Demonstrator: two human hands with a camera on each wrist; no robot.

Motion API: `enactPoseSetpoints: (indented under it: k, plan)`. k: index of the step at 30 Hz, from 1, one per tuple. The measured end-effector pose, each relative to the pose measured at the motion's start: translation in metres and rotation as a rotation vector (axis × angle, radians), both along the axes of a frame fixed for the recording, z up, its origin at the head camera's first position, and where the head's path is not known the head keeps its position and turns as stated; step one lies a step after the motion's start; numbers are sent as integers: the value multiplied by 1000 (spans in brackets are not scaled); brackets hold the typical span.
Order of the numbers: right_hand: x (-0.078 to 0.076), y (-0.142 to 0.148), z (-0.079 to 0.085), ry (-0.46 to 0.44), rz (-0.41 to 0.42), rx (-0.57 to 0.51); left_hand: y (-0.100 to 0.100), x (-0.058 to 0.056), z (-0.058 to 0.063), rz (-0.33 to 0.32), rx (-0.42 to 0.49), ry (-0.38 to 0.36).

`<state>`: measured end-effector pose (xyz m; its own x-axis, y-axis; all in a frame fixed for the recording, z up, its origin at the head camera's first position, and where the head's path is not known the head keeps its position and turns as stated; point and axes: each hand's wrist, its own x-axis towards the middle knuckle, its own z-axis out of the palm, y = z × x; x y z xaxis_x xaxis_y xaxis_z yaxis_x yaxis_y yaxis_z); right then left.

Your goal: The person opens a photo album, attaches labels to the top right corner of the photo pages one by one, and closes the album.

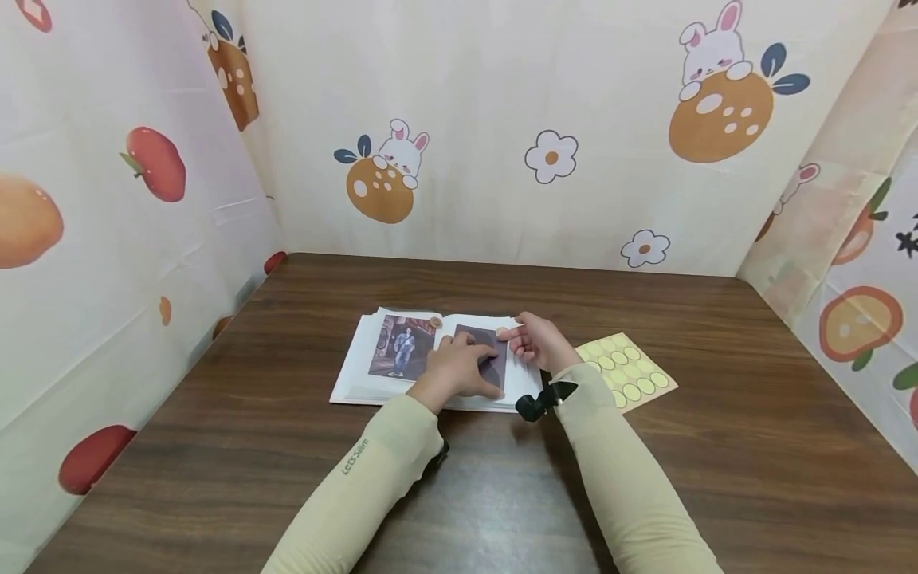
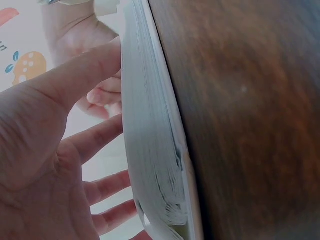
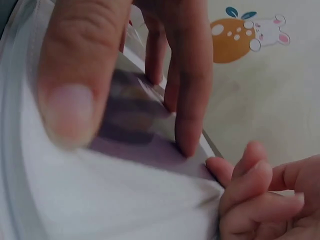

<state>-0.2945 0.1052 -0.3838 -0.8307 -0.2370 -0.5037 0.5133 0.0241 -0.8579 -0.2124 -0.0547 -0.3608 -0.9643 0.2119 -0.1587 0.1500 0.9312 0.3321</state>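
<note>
A photo album [image 1: 351, 387] lies spread on the table, a photo of a standing person [image 1: 403, 348] on its left page. My left hand [image 1: 457, 367] rests with spread fingers on the right page, over a darker purple photo [image 1: 492, 368] that it partly covers. At that photo's upper right corner, my right hand [image 1: 541, 343] holds a small round sticker [image 1: 500, 332] at its fingertips, the other fingers curled. A similar round sticker [image 1: 435, 322] sits on the left photo's upper right corner. In the right wrist view the right hand [image 3: 265, 200] is beside the page edge.
Right of the album, partly behind the right sleeve, lies a yellow sheet of round stickers [image 1: 631, 371]. The brown wooden table [image 1: 287, 446] meets printed curtains [image 1: 488, 199] at the back and sides. A black wrist strap [image 1: 547, 401] is on the right wrist.
</note>
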Motion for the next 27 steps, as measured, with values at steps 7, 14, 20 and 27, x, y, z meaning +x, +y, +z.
enactPoseSetpoints:
  k: [7, 14, 20, 27]
  plan:
    - [-3, 5, -4, -4, 62, 0, 1, 0, 1, 5, 1, -7]
    - [-5, 9, -6, -37, 69, -33, 2, 0, 0, -4, -5, -5]
    - [-3, 12, -6, -36, 45, -62, 2, 0, 0, -7, 1, 6]
    - [3, 8, -7, -7, -80, -182, -1, 1, -2, -4, 40, 10]
